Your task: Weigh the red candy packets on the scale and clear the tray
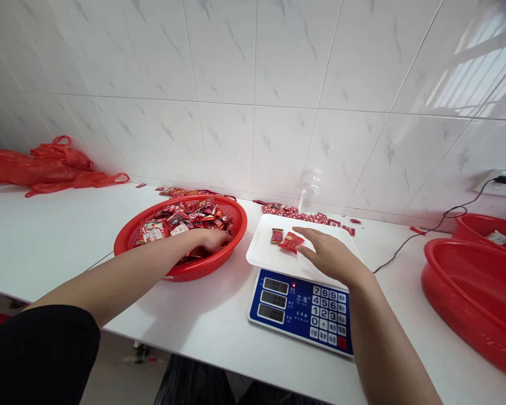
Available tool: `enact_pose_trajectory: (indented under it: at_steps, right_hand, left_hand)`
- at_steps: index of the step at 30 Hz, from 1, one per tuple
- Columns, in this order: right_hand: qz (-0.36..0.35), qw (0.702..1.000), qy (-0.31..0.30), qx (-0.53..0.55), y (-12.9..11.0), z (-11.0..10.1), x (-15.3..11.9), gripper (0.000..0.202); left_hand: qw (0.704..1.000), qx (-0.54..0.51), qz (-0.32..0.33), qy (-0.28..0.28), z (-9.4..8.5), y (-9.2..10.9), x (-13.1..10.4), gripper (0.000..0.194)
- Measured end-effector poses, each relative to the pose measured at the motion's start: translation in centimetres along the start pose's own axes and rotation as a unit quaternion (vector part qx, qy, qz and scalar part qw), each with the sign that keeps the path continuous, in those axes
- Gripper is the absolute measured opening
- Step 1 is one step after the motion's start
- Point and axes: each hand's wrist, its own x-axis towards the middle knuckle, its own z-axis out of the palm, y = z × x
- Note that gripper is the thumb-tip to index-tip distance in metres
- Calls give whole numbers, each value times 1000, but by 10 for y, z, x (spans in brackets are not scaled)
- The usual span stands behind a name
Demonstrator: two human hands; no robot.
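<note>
My left hand (214, 239) reaches into a red perforated basket (122, 248) full of small red wrapped packets (179, 220). Its fingers are down among the packets at the right side, so their grip is hidden. Over the white tray (261, 256) of a digital scale, my right hand (326, 253) is open, with thumb and fingers apart. Close to its thumb lies a red packet (290, 242) on the tray, and a smaller dark-red packet (277, 235) rests just left of that. The scale's blue panel (301, 309) has keys and three displays.
Loose red packets (284, 211) line the wall behind the scale, near a clear plastic bottle (310, 191). Red plastic bags (46, 166) lie at the far left. Red baskets (472, 292) stand at the right, beside a black cable (409, 239) running to a wall socket.
</note>
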Motion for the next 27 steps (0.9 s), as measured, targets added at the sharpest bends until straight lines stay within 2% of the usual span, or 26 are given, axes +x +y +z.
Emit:
enact_pose_trajectory:
  at_steps: [2,3,6,8,10,12,15,18,21,24,27]
  right_hand:
    - [5,1000,-2,-4,1,0,0,46]
    - [7,1000,-1,-7,2,0,0,46]
    - [6,1000,1,-10,3,0,1,47]
    - [5,1000,1,-10,3,1,1,47]
    - [6,1000,0,-8,2,1,2,47]
    - [7,1000,-1,-8,1,1,2,46]
    - [10,1000,0,-8,0,0,1,46]
    - [16,1000,2,-6,0,0,2,45]
    - [8,1000,2,-6,1,0,3,45]
    - [-17,1000,-3,-4,-1,1,4,41]
    - [-39,999,-14,2,-2,5,6,34]
  left_hand:
    - [1000,2,9,-12,-3,-5,0,52]
    - [1000,-1,8,0,-6,-8,-1,56]
    - [996,-17,-16,85,-17,-17,-3,61]
    - [985,-35,-47,161,-26,-22,-6,63]
    - [974,-59,-62,212,-35,-26,-9,64]
    - [966,-98,-54,232,-41,-27,-13,60]
    - [951,-198,-57,232,-45,-21,-18,50]
    - [921,-316,-40,225,-45,-1,-18,43]
    - [904,-377,32,199,-44,32,-16,40]
    - [923,-350,55,148,-42,69,-12,44]
    - [952,-279,54,118,-38,96,-4,50]
